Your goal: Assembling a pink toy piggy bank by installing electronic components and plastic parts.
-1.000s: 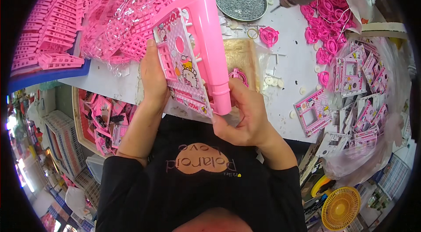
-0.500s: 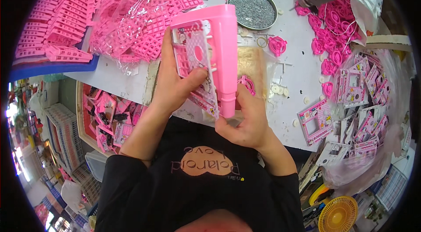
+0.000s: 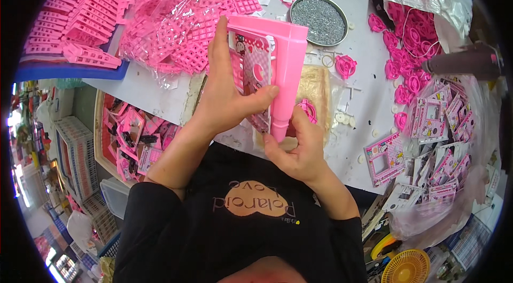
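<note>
Far left edge of the worktop [image 3: 144, 90]: stacked pink grid pieces [image 3: 69, 26] on a blue tray. Just beside them, a clear bag of grid pieces [image 3: 171, 26], full.

Centre, held up over the near edge: the pink plastic toy panel [image 3: 278, 69], long post pointing down. Left hand [image 3: 227, 96] lies flat over its pictured face, fingers stretched upward, thumb pressed against the post. Right hand [image 3: 299, 152] sits under the post's lower end, fingers curled and pressed together around the tip; whether they pinch a small part there, I cannot tell. A sticker shows on the panel face, so decoration looks done; work at the post end appears unfinished.

Behind the panel: round tin of grey bits [image 3: 319, 13]. Right side: loose pink rosettes [image 3: 406, 42]. Far right edge: a heap of small pink picture frames [image 3: 438, 138], seemingly waiting their turn.
</note>
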`<state>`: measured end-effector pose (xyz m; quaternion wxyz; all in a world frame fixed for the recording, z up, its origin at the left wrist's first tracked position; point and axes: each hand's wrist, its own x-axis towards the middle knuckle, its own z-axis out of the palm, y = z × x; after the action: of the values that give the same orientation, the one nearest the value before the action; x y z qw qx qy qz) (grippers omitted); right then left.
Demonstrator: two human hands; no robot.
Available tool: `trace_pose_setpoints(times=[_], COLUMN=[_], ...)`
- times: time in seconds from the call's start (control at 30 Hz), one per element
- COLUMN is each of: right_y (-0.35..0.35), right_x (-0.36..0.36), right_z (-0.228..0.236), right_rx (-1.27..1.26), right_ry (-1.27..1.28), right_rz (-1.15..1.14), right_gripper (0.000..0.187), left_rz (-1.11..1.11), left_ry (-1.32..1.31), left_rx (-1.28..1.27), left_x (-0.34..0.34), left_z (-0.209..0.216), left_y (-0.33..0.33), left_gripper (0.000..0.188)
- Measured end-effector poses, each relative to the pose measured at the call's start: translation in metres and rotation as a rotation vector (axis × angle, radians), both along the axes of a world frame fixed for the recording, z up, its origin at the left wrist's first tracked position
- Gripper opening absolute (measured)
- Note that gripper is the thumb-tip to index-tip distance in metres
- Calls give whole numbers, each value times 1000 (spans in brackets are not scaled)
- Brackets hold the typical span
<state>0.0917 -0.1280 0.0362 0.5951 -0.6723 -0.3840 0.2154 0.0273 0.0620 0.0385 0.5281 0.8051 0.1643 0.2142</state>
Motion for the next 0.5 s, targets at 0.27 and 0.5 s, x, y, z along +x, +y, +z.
trace_pose_setpoints(times=[0.27,0.5], right_y=[3,-5], right_x=[3,-8], right_z=[4,-3], right_rx=[-17,35], right_ry=[-207,242], right_rz=[50,16], right_gripper=[31,36], left_rz=[104,133], left_ry=[-77,-222], left_rx=[-368,-243], left_x=[3,17], left_z=[-5,-5], left_y=[12,18], left_gripper=[105,56])
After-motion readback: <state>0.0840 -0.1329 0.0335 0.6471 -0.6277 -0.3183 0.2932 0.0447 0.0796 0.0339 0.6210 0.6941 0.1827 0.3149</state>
